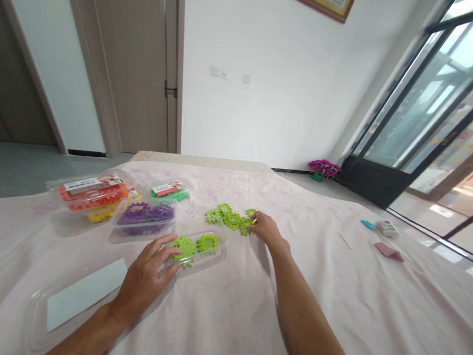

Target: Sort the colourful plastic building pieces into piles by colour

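Note:
My left hand (152, 267) lies at the left end of a clear plastic tray (217, 256), fingers apart, with fingertips over a round lime-green gear piece (184, 248). Beside that one in the tray sits a squarish lime-green gear piece (207, 243). Just beyond the tray, a cluster of lime-green gear pieces (229, 215) rests on the cloth. At the cluster's right end, my right hand (267, 231) has its fingers closed on a green gear piece (250, 213); the fingertips partly hide it.
Clear boxes of orange pieces (100, 196), purple pieces (146, 216) and green pieces (171, 190) stand left. A clear lid (38, 306) with a white panel lies front left. A pink cloth (309, 294) covers the surface; a folded pink item (389, 251) and small white object (387, 229) lie right.

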A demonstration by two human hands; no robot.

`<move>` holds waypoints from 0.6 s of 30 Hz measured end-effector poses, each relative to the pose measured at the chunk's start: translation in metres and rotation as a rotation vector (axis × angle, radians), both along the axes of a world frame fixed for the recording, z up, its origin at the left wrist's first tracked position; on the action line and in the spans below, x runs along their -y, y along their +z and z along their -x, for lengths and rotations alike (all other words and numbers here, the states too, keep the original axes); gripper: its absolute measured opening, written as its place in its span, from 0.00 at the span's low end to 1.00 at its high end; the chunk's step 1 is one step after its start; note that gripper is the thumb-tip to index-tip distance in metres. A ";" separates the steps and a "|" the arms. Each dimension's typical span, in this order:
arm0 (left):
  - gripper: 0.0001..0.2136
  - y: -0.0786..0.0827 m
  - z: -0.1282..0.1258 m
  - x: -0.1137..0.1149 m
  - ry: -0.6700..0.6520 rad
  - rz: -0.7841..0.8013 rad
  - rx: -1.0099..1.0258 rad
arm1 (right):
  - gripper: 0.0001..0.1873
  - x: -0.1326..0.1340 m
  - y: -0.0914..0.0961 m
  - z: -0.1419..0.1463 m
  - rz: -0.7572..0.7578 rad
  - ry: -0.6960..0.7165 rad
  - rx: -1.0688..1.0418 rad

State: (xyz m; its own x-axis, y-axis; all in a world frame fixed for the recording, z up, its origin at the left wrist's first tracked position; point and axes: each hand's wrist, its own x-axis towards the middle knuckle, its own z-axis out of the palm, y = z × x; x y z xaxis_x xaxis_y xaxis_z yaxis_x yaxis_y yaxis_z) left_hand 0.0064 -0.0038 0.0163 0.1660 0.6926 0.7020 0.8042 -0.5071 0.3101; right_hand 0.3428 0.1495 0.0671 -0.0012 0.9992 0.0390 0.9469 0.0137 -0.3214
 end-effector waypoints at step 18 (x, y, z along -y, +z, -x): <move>0.07 -0.003 0.001 -0.002 -0.013 0.021 0.016 | 0.25 -0.009 -0.028 -0.005 -0.066 -0.036 -0.063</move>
State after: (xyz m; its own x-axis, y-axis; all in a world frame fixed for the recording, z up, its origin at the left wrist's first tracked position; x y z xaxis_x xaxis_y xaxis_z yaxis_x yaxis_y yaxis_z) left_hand 0.0050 -0.0021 0.0138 0.1644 0.7047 0.6902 0.7923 -0.5111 0.3332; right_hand 0.3475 0.1585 0.0387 0.0398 0.9938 0.1040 0.9250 0.0028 -0.3801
